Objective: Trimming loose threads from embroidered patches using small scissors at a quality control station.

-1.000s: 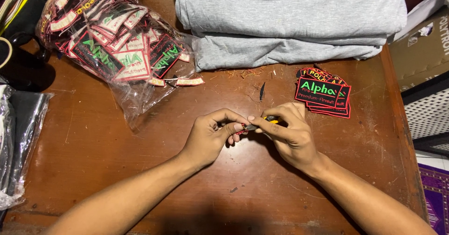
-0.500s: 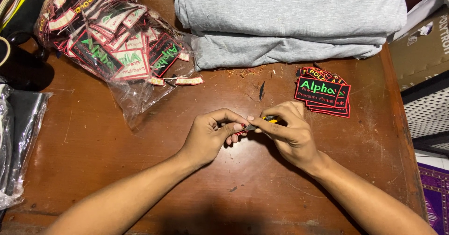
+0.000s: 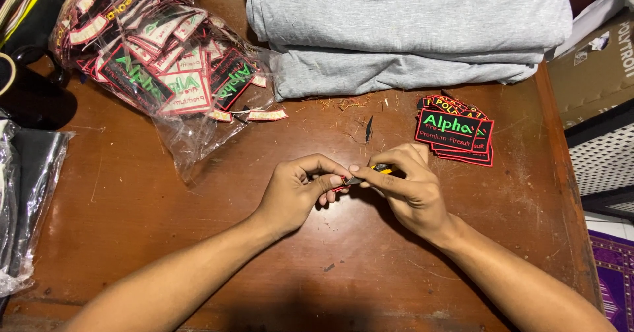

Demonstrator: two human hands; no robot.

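Observation:
Over the middle of a brown wooden table [image 3: 152, 206], my left hand [image 3: 297, 190] pinches a small red-edged patch [image 3: 339, 187], mostly hidden by the fingers. My right hand [image 3: 406, 190] grips a small cutter with a yellow handle [image 3: 381, 169]; its blade tip meets the patch between my two hands. A short stack of black patches with red borders and green lettering [image 3: 456, 131] lies just beyond my right hand.
A clear plastic bag full of similar patches [image 3: 158, 68] sits at the back left. Folded grey cloth [image 3: 409, 28] is stacked at the back. A dark mug [image 3: 30, 91] and a plastic-wrapped item [image 3: 23, 193] are at the left edge. Thread scraps [image 3: 343, 104] litter the table.

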